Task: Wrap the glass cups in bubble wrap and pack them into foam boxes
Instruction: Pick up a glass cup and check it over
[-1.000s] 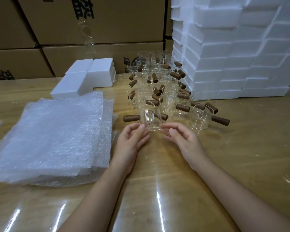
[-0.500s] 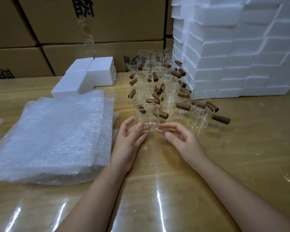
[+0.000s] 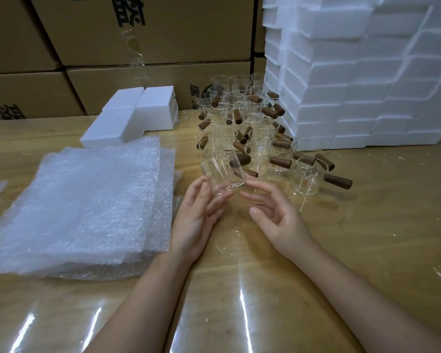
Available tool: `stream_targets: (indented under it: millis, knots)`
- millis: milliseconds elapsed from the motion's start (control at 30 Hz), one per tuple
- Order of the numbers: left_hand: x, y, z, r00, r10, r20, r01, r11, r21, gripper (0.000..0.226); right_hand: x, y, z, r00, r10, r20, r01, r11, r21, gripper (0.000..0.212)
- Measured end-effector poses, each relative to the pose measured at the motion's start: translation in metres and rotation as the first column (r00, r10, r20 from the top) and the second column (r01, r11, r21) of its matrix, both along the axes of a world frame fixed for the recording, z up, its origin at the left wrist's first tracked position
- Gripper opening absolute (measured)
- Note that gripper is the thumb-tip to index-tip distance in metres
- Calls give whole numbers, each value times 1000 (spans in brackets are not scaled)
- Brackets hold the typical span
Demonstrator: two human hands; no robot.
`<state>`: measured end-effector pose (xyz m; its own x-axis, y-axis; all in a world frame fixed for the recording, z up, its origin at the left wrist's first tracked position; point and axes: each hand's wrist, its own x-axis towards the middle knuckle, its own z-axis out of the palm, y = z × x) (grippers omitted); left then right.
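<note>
Bare left hand (image 3: 194, 221), bare right hand (image 3: 280, 225), bare forearms (image 3: 367, 301).

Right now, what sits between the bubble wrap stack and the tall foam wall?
Head view: a cluster of glass cups standing on the table, plus the one cup that the left hand holds.

Over the table's (image 3: 367, 225) middle the left hand (image 3: 196, 220) holds a tilted cup (image 3: 223, 174) by its base between thumb and fingers; the right hand (image 3: 278, 220), fingers relaxed, hovers just beside it. A stack of bubble wrap (image 3: 82, 200) lies toward the left edge, other cups (image 3: 257, 154) stand behind, and foam boxes (image 3: 354, 85) are piled at the back right.
</note>
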<state>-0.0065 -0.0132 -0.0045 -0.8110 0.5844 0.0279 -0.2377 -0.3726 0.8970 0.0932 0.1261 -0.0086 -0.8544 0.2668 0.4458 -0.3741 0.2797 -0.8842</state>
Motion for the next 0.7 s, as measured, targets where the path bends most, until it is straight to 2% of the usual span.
stream_targets:
  millis: [133,233,333,433,567,700]
  knots:
    - [1,0,1,1000,-17,5,17,1000,-3,37,2,0,1,994,-67,-89,86,968,237,51]
    - [-1,-1,0,999,-39,4,39,999,-15,33,3,1,3,987,-81,-139,123,936,330,47]
    - [-2,-2,0,998,-48,45,49,998,-26,35,4,-1,3,985,-80,-153,134,912,388,47]
    - [-2,-2,0,997,-54,50,56,997,-46,58,5,-3,4,983,-68,-173,138,890,435,47]
    - [-2,-2,1,995,-91,33,92,995,-26,70,5,-3,3,980,-60,-190,147,862,484,39]
    - [-2,-4,-3,995,-101,8,101,995,18,52,5,-2,2,980,-96,-175,162,893,420,29]
